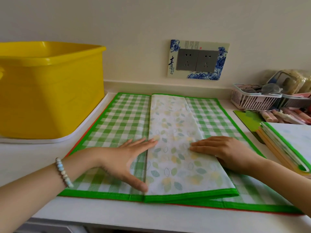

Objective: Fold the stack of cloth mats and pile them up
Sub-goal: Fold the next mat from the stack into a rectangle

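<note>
Head view:
- Green check mat (117,123) lay spread on the desk (33,165), between the yellow tub (50,91) on the left and the pile of folded mats (286,145) on the right.
- A leaf-print flap (175,165) lay turned over along the mat's middle, back side up. I couldn't tell which long edge was the crease.
- An orange edge (80,143) showed from under the green mat. My read: the rest of the stack sat underneath.
- Pile was just beside the work area, probably so a finished mat only needs a short move.

Hands:
- Left hand (127,158) lay palm down, fingers straight, tips on the flap's left edge, thumb spread toward the front hem. Bead bracelet (64,172) on that wrist.
- Right hand (225,152) lay palm down on the flap's right edge, fingers pointing left.
- Neither hand gripped anything: fingers were released and flat, pressing cloth.
- My guess on why: pinning both edges sets the fold and stops the flap lifting.
</note>
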